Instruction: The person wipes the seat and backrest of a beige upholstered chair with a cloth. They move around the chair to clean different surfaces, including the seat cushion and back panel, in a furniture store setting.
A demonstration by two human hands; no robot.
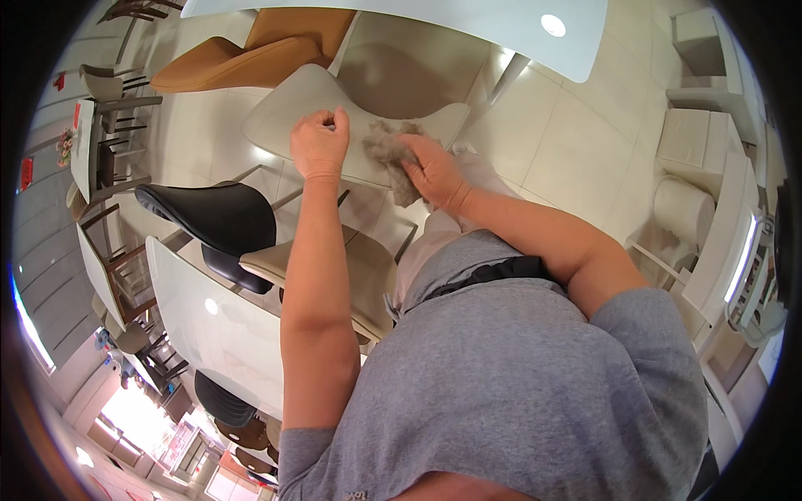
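Observation:
A light beige chair [360, 160] stands before me, its broad curved back towards me and its darker seat [416, 66] beyond. My right hand [437, 168] presses a crumpled grey-brown cloth [390, 150] on the chair back, near its right side. Part of the cloth hangs past the near edge. To the left, my left hand [319, 143] is curled into a loose fist over the same chair back, and no object shows in it. Whether this fist touches the chair, I cannot tell.
A white table [438, 22] stands beyond the beige chair, beside a tan-orange chair [282, 53]. At left are a black chair [213, 219], a taupe chair [366, 263] and another white table [219, 325]. White cabinets [695, 141] line the right side over a tiled floor [570, 134].

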